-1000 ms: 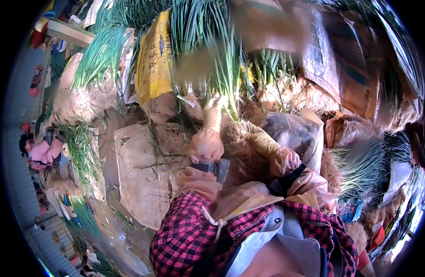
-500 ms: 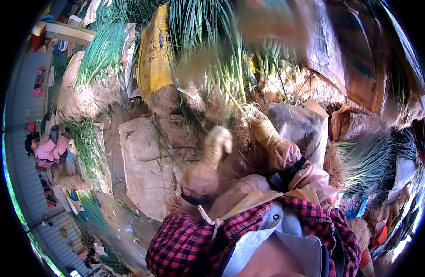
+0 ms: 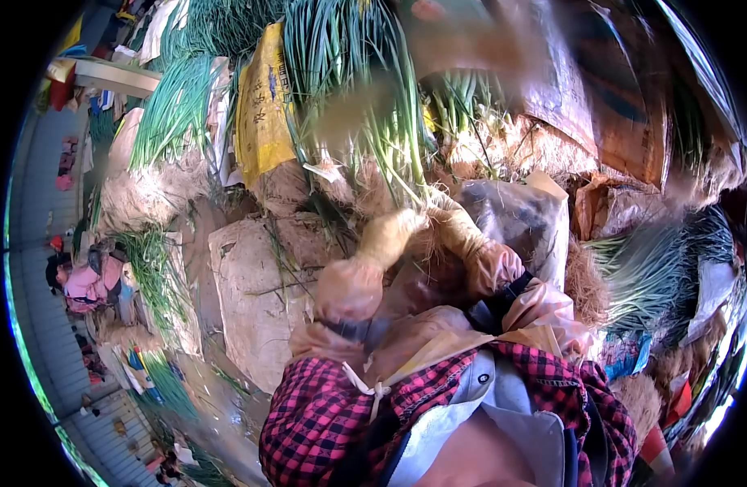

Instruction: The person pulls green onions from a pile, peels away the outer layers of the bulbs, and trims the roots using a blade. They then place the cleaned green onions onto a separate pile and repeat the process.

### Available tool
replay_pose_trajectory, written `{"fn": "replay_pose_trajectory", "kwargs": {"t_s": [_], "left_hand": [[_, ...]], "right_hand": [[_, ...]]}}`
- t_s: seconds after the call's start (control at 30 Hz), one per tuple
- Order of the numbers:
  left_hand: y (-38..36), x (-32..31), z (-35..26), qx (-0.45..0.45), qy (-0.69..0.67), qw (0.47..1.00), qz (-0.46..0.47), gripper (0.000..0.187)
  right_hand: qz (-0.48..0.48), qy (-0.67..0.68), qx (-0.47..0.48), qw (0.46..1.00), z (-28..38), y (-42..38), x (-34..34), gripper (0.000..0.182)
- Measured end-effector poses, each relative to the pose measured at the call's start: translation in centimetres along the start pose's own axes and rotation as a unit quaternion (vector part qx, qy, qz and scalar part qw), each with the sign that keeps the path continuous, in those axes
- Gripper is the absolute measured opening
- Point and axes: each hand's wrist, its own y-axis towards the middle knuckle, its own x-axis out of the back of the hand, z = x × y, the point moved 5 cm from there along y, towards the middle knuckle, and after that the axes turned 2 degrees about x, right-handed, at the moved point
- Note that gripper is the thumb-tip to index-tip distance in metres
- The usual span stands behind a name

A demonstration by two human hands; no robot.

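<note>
Both hands wear yellowish work gloves. My right hand (image 3: 456, 227) is closed around the root end of some green onions (image 3: 404, 166), whose white stems slant up and away to long green leaves. My left hand (image 3: 391, 235) meets it from the left, fingers bent together at the roots beside the right fingers. What the left fingertips pinch, if anything, is hidden. Pale stringy roots (image 3: 426, 243) hang below the hands. A plastic-covered dark bundle (image 3: 515, 215) lies just right of my right hand.
Bundled green onions (image 3: 174, 101) with bushy roots stand at the back left, near a yellow printed sack (image 3: 264, 109). A dirty pale sack (image 3: 256, 284) lies left of my hands. More green onions (image 3: 645, 272) lie at the right. Another person (image 3: 97, 272) in pink is at far left.
My left hand has moved up and right, from apart to touching the roots beside my right hand. My right hand stays at the same roots. The view has shifted slightly.
</note>
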Motion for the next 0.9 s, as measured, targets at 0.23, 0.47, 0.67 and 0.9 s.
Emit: {"fn": "replay_pose_trajectory", "kwargs": {"t_s": [0.23, 0.47, 0.67, 0.9], "left_hand": [[-5.9, 5.3, 4.5, 0.226, 0.246, 0.935, 0.120, 0.037], [5.6, 3.2, -0.9, 0.278, 0.121, 0.952, -0.045, 0.043], [6.2, 0.8, 0.2, 0.113, -0.199, 0.970, -0.076, 0.020], [1.6, 11.3, 0.2, 0.006, -0.382, 0.818, -0.430, 0.014]], "right_hand": [[-0.017, -0.042, -0.027, 0.999, -0.2, -0.1, -1.3, 0.032], [0.001, -0.219, 0.028, 0.975, 0.0, -0.6, -1.8, 0.066], [-0.025, -0.189, 0.066, 0.980, -0.1, 0.1, -0.2, 0.077], [-0.036, -0.240, 0.066, 0.968, -0.6, 0.6, -0.1, 0.067]]}}
